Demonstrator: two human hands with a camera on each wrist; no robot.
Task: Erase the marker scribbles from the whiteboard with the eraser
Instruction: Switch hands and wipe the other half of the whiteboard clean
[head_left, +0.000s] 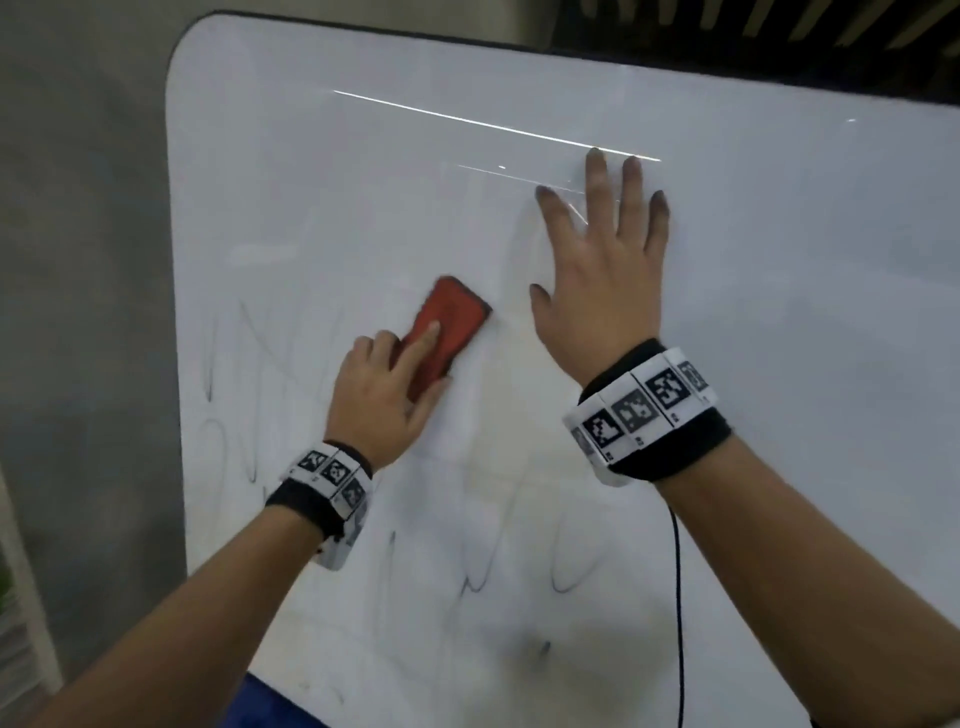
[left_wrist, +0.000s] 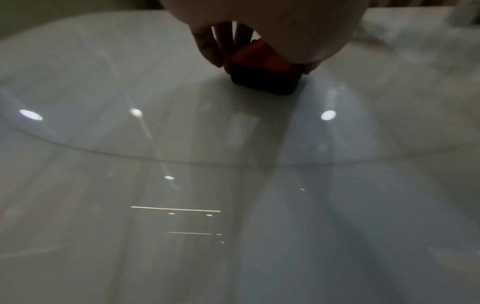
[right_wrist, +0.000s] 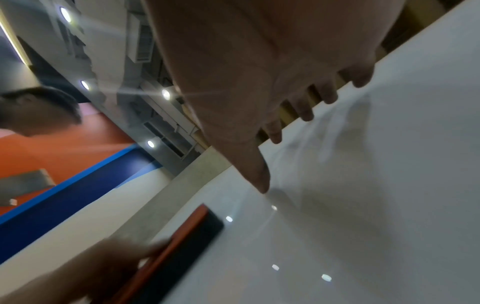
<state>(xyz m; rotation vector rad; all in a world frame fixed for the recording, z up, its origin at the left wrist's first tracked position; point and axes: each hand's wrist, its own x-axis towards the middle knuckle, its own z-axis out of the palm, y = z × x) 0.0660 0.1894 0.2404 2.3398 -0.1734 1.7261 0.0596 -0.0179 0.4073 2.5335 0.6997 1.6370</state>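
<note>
A white whiteboard (head_left: 779, 312) fills the head view. Thin dark marker scribbles (head_left: 249, 364) run down its left side and scribbles (head_left: 566, 561) cross its lower middle. My left hand (head_left: 384, 395) grips a red eraser (head_left: 452, 322) with a dark felt pad and presses it flat on the board, index finger stretched along its back. In the left wrist view the eraser (left_wrist: 262, 70) sits under my fingers (left_wrist: 207, 45). My right hand (head_left: 597, 270) lies flat on the board to the eraser's right, fingers spread; the right wrist view shows these fingers (right_wrist: 303, 109) and the eraser (right_wrist: 176, 251).
A grey wall (head_left: 78, 260) borders the board on the left. A black cable (head_left: 678, 597) hangs from my right wrist across the board's lower part. Something blue (head_left: 270, 701) shows below the board's bottom edge. Another person's head (right_wrist: 39, 111) appears in the right wrist view.
</note>
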